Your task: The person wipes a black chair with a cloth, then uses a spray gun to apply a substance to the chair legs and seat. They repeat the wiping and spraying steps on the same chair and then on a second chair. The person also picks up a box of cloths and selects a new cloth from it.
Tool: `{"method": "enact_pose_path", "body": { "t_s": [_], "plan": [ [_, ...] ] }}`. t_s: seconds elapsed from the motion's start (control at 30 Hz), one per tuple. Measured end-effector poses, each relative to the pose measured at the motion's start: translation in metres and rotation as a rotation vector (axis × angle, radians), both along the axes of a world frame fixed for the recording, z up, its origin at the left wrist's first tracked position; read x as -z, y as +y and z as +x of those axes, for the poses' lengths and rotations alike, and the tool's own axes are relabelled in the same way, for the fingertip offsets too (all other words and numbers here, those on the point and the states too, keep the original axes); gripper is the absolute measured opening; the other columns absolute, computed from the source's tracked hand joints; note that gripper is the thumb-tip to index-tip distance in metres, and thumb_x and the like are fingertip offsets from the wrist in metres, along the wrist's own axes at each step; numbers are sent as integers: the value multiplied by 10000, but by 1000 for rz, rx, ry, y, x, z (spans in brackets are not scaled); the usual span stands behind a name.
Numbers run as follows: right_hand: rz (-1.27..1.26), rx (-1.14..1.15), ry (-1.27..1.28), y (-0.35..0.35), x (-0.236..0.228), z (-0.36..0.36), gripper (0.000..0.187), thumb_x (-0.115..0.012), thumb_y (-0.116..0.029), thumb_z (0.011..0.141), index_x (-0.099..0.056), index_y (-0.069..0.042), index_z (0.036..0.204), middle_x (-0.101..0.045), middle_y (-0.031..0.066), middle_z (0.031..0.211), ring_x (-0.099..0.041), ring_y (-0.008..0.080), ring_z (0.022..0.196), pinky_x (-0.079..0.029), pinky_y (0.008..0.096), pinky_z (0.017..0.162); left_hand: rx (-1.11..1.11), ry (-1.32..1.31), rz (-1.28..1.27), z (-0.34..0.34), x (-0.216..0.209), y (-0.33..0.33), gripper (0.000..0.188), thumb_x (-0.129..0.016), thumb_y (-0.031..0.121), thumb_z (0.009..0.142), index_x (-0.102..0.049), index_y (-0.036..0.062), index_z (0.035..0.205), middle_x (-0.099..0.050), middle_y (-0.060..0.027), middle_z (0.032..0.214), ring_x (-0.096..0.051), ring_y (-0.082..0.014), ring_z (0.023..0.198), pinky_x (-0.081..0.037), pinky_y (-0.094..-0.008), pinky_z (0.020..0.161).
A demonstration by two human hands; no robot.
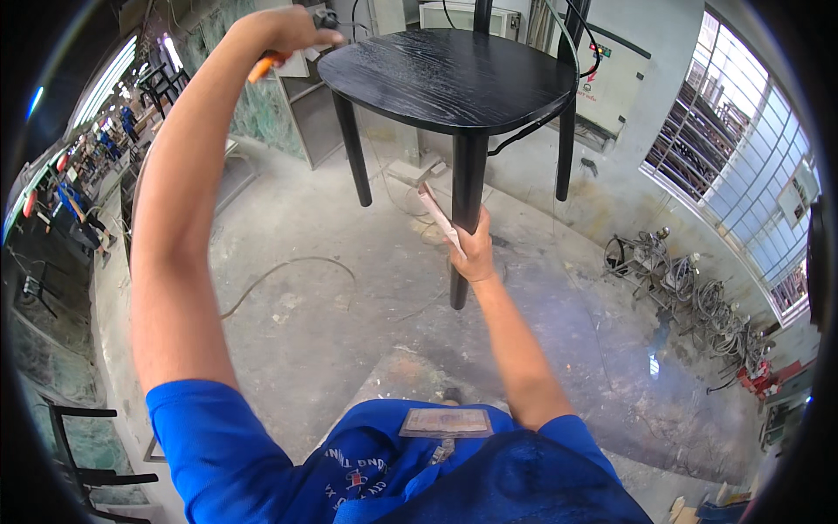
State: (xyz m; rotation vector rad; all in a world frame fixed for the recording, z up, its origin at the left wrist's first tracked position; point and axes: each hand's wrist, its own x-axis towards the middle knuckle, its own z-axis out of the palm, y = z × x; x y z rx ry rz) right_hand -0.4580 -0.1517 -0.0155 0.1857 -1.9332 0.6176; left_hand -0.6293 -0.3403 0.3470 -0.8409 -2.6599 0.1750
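A black wooden chair (445,77) with visible grain on its seat is raised off the floor in front of me, its legs hanging free. My right hand (476,251) is closed at the lower part of its front leg (469,175). A folded pinkish-brown sheet (439,217), like sandpaper or paper, is in that hand and slants up along the leg's left side. Beyond the seat's left edge, my left hand (284,31) is raised and closed around a tool with an orange end (261,69) and a dark grey head (326,19). The tool's kind is unclear.
A hose (288,265) curves across the dusty concrete floor. Wheeled metal equipment with coiled hoses (681,279) lines the right wall below a barred window (742,148). Black chair frames (87,476) stand at the lower left. Several people in blue are far off left.
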Motion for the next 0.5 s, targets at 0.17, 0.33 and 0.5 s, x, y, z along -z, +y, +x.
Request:
{"method": "enact_pose_path", "body": {
  "t_s": [0.17,0.33,0.5],
  "plan": [
    [-45,-20,-71,30,6,-7,336,-751,-60,682,-663,-111,1002,-386,214,1299,-535,394,1084,-519,417,803,239,-360,83,-20,2,67,783,-407,734,835,-613,23,581,-521,-94,469,-579,-193,419,-453,-298,416],
    [39,-65,3,48,8,-3,357,-780,-72,631,-658,-86,966,-410,274,1279,-547,432,1051,-507,421,793,173,-329,66,-46,-3,145,774,-443,733,817,-585,26,538,-542,-94,499,-577,-197,430,-471,-322,459],
    [-5,-143,-111,52,11,3,306,-778,-75,638,-668,-87,924,-404,264,1294,-555,409,1058,-507,409,794,65,-246,-30,-96,6,182,741,-429,707,840,-605,35,584,-529,-64,499,-549,-193,461,-482,-379,648]
  ]
}}
